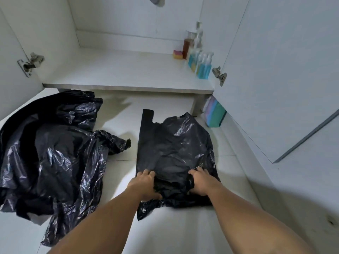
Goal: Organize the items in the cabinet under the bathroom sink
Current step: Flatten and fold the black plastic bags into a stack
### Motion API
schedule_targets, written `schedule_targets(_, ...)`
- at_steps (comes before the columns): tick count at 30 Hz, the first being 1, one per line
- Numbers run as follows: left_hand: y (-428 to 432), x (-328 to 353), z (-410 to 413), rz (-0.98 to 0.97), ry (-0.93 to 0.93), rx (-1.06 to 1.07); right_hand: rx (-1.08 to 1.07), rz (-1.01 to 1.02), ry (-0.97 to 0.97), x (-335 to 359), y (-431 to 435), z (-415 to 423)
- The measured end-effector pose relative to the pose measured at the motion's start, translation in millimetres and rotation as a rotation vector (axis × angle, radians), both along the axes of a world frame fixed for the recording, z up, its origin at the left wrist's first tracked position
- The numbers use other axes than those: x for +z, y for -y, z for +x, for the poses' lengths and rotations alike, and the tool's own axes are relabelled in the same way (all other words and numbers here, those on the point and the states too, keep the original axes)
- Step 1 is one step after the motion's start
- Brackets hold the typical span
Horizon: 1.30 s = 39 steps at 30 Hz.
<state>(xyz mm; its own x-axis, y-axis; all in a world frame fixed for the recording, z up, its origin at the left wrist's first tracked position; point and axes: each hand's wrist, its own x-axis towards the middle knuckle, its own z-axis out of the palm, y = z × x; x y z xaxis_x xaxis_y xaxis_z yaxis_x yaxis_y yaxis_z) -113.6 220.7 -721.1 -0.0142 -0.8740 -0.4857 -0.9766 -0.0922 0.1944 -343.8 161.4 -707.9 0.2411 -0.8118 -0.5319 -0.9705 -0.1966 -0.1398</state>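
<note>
In the head view, your left hand and right hand each grip the bunched near edge of the thin black plastic carrier bag, fingers curled over the fold. The bag lies flat on the pale tiled floor before the open cabinet. The blue-filled clear spray bottles, tall amber bottle and pink-and-yellow sponge stand along the right of the white cabinet shelf, so that part looks done. Folding this bag, the crumpled heap of black plastic bags at your left and the pastel packet under the shelf seem left.
</note>
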Motion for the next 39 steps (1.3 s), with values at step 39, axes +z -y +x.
schedule_targets(39, -30, -26, 1, -0.151, 0.092, -0.092, -0.013, 0.017, -0.009, -20, -37, -92)
